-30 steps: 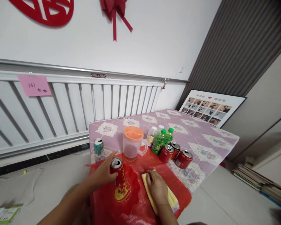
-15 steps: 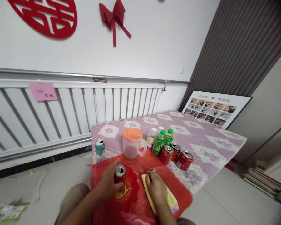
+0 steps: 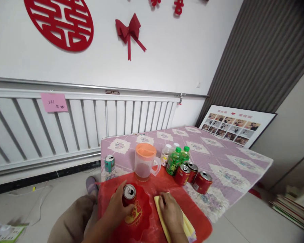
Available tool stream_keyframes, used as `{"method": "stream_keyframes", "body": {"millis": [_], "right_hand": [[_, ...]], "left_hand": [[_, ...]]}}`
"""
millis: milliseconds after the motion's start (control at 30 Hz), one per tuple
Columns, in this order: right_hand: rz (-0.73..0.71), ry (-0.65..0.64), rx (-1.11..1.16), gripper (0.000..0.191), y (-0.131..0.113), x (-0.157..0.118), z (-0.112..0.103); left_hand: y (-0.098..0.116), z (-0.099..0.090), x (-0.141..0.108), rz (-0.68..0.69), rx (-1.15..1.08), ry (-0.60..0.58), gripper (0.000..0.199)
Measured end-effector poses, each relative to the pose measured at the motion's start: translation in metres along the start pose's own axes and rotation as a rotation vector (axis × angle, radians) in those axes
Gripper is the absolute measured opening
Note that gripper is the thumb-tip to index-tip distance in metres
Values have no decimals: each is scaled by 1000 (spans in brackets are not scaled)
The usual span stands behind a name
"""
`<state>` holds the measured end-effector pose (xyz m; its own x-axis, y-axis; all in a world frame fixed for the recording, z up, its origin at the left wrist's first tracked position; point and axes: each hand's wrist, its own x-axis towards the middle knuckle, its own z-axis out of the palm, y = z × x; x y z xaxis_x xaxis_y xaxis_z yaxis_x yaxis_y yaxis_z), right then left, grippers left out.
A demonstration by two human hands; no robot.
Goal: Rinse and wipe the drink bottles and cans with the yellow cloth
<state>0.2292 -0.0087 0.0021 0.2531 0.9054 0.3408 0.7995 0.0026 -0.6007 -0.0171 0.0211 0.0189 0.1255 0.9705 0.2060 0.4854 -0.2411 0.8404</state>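
A red can (image 3: pixel 129 193) with an opened top stands on a red scalloped tray (image 3: pixel 145 202), and my left hand (image 3: pixel 119 204) is wrapped around its left side. To the right, my right hand (image 3: pixel 171 211) presses down with bent fingers on a folded yellow cloth (image 3: pixel 162 221). The cloth lies on a red plastic sheet (image 3: pixel 200 219) over the table's near corner. Behind the tray stands a clear pitcher (image 3: pixel 143 167) with an orange lid.
Right of the pitcher are green-capped bottles (image 3: pixel 174 162), white-capped bottles (image 3: pixel 165 155) and red cans (image 3: pixel 202 183). A teal can (image 3: pixel 109 163) stands at the table's left edge. A radiator (image 3: pixel 86 121) runs behind the patterned tablecloth (image 3: pixel 218 148).
The view has tilted upward, so the table and both hands sit slightly lower in the picture. My left hand stays at the can and my right hand stays on the cloth.
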Motion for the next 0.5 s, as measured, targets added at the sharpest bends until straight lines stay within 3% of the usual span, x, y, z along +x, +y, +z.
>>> {"method": "stream_keyframes", "body": {"millis": [167, 300, 500], "right_hand": [[103, 20, 147, 33, 4, 10, -8], [169, 53, 267, 43, 2, 40, -28], [201, 45, 371, 59, -34, 89, -33]], "left_hand": [[-5, -4, 3, 69, -5, 2, 65], [-6, -3, 3, 58, -33, 1, 63], [-8, -2, 4, 33, -33, -33, 61]]}}
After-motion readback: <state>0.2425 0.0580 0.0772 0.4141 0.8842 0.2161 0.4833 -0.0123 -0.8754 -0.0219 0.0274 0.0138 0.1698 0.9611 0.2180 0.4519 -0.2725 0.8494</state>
